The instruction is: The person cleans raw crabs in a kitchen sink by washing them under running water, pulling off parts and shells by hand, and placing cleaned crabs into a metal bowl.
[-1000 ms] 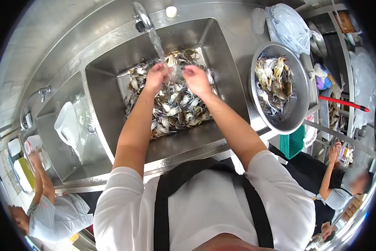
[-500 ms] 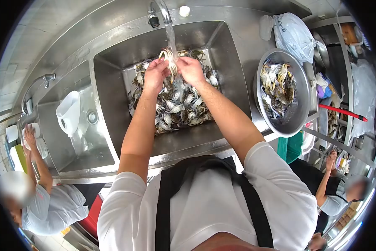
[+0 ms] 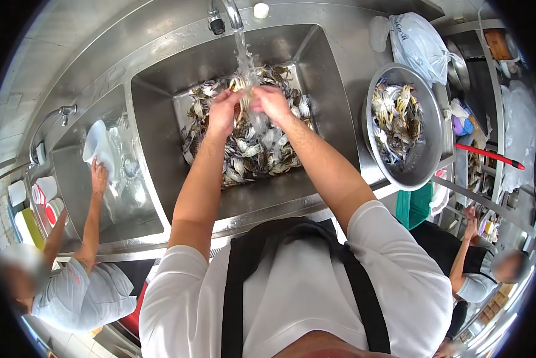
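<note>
My left hand [image 3: 224, 112] is closed on a pale crab [image 3: 244, 102] under the running water, above the crab-filled sink basin [image 3: 160, 119]. On the crab's other side, my right hand [image 3: 272, 105] has its fingers bent against it, slightly blurred by motion. Splashing water partly covers the crab and my fingertips. Beneath my hands lies a heap of crabs [image 3: 244, 164] across the basin floor. The faucet [image 3: 234, 21] pours its stream right between my hands.
At the right, a metal bowl [image 3: 370, 134] holds several crabs, near a tied plastic bag [image 3: 420, 48]. In the left basin a co-worker's hand [image 3: 99, 176] touches a white plastic container [image 3: 98, 145]. Another person [image 3: 476, 268] stands at the far right.
My hands and the crab have dropped slightly, and water now splashes more widely over them. The co-worker at left has reached into the left basin and tilted the white container.
</note>
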A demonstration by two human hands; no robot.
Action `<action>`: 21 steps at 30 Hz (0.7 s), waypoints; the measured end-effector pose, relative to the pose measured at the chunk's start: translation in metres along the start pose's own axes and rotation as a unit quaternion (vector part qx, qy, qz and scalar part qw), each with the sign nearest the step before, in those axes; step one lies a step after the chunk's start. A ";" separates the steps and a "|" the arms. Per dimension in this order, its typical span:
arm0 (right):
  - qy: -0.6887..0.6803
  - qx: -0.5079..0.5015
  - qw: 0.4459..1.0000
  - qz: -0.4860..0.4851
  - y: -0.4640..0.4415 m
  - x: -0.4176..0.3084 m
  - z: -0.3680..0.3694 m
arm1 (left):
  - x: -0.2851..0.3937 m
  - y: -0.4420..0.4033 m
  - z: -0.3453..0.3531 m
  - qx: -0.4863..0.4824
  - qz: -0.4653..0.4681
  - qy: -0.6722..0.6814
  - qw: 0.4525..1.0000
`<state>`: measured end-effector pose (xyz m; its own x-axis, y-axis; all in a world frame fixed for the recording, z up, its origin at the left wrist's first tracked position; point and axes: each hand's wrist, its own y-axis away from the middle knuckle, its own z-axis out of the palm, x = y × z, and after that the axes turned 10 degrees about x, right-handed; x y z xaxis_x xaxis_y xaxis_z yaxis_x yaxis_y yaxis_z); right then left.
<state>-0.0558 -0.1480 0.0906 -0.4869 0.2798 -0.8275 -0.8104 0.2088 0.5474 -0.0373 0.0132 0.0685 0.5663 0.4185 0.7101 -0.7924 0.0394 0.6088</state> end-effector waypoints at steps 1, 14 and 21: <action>0.053 -0.002 0.999 0.009 0.000 0.001 -0.001 | -0.001 0.007 0.005 0.001 0.018 -0.018 1.000; -0.019 0.018 0.999 0.025 -0.009 0.010 0.000 | -0.009 0.012 -0.004 -0.039 0.013 0.055 0.998; -0.125 -0.062 0.985 0.099 -0.011 0.012 -0.012 | -0.012 0.005 -0.020 -0.089 -0.025 0.100 0.991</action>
<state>-0.0568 -0.1577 0.0729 -0.5557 0.5290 -0.6414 -0.7491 0.0160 0.6622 -0.0523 0.0262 0.0561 0.5639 0.5827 0.5852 -0.8018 0.2166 0.5570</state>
